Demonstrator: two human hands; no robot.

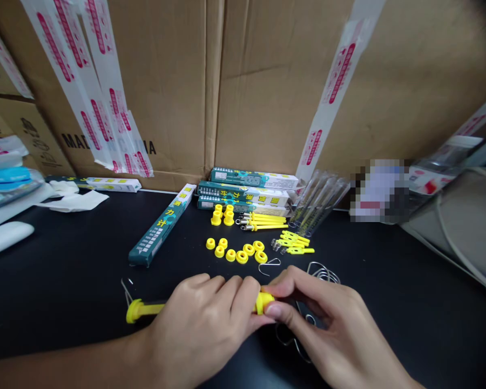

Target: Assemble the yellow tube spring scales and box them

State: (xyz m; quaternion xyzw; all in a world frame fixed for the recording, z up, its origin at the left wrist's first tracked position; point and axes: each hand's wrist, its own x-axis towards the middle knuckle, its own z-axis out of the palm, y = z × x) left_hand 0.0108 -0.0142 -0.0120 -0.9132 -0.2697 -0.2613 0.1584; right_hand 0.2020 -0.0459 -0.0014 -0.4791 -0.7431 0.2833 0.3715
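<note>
The left hand is closed in a fist, back of the hand up, wrapped around a slender yellow-ended piece held just above the black table, at the near middle of the view. The fingers are curled fully, knuckles in a row, and hide the middle of the piece. The right hand is partly closed: its thumb and index finger pinch the yellow end fitting that emerges on the right side of the fist, while its other fingers are mostly hidden. The two hands meet closely at this fitting.

The piece's long axis runs left to right across the person's front, nearly level in the view, with the right end a little higher. Its left end carries a round yellow cap, from which a thin wire hook angles up and slightly left. How the parts join inside the fist cannot be seen.

Bent wire lies beside and partly behind the right hand, and coiled wire rings lie just beyond it. A loose metal hook rests near yellow rings. Farther back are clear tubes and stacked boxes.
</note>
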